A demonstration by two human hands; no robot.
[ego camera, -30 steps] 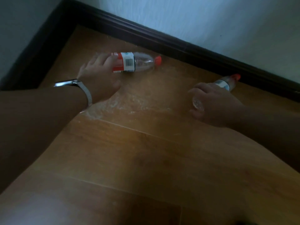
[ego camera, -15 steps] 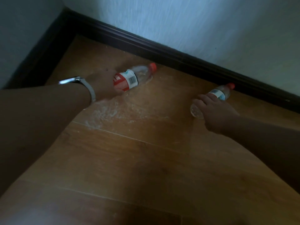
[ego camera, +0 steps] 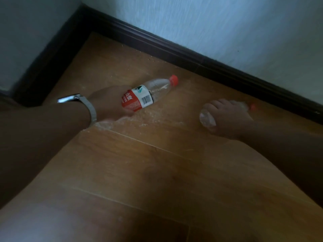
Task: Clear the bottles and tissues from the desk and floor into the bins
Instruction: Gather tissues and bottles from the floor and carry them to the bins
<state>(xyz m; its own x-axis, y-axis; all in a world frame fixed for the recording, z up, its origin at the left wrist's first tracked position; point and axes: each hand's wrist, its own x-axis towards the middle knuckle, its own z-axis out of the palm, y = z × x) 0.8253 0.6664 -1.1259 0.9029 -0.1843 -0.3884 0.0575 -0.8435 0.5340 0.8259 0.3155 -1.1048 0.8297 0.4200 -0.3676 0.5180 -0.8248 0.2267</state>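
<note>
I see my left hand (ego camera: 110, 102) wrapped around the base end of a labelled bottle (ego camera: 148, 94), fingers closed on the red-and-white label — the bottle sticks out past the hand toward the wall. Its long axis runs up and to the right, red cap (ego camera: 173, 79) leading, the cap end tilted off the wooden floor (ego camera: 157, 172). A metal wristband (ego camera: 82, 105) sits on that wrist. My right hand (ego camera: 227, 117) is clamped over a second bottle (ego camera: 207, 117), clear and crumpled-looking, lying near the dark baseboard (ego camera: 192, 56). Its bottom shows left of the fingers and its red cap (ego camera: 252, 107) peeks out on the far side, so it too points up and right. I count two bottles, one per hand. White dust (ego camera: 139, 119) streaks the boards between them.
</note>
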